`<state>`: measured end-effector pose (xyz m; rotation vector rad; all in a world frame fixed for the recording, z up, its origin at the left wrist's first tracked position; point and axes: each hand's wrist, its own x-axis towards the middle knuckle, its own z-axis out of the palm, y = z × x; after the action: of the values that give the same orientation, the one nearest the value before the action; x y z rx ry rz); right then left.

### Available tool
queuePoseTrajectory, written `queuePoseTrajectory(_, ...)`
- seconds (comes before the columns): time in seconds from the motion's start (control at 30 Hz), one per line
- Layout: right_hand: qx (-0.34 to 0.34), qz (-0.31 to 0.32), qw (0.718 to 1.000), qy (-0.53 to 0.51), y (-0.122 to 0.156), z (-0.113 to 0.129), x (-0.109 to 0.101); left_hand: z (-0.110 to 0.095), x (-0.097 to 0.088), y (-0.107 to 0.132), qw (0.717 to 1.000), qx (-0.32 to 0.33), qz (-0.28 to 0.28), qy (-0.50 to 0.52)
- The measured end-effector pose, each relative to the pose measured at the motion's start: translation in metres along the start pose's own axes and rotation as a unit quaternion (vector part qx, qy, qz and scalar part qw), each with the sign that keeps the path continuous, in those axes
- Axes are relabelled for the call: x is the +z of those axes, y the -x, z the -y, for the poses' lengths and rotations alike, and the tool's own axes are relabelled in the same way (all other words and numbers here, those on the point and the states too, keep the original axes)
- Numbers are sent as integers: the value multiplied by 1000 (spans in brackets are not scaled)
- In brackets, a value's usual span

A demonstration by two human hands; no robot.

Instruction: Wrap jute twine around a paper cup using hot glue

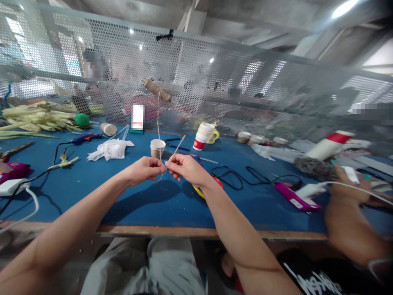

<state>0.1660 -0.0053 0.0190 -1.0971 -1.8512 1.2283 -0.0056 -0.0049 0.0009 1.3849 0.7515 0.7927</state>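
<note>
My left hand [149, 169] is closed, thumb and fingertips pinched on a strand of twine [158, 119]. That strand runs down from a brown twine spool [157, 91] hanging on the mesh panel. Touching it at the fingertips, my right hand [184, 166] is also closed. A thin tan stick-like piece [180, 145] slants up and right from its pinch; whether it is a stick or stiff twine I cannot tell. Just behind the hands stands a paper cup [157, 147], partly wrapped in brown. Yellow-and-red handles [199, 191] lie partly hidden under my right wrist.
Stacked paper cups [203, 137], a white crumpled tissue [111, 149] and a lit phone [138, 119] stand or lie toward the back. Black cable [233, 180] and a purple power strip [296, 197] are to the right, beside another person's arm [350, 217]. Pale husks [37, 116] lie left.
</note>
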Motion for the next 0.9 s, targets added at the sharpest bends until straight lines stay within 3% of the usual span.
queuePoseTrajectory(0.1,4,-9,1000,15,-2,-2,0,1,1,-1,1000,5,-11,-6)
queuePoseTrajectory(0.5,-3,47,998,-31,2,1,-4,2,-3,0,996,-35,66,53)
queuePoseTrajectory(0.77,15,4,999,38,0,0,-1,7,0,-3,1000,2,-3,5)
queuePoseTrajectory(0.9,19,24,999,39,0,0,-1,6,-1,-2,999,10,13,-43)
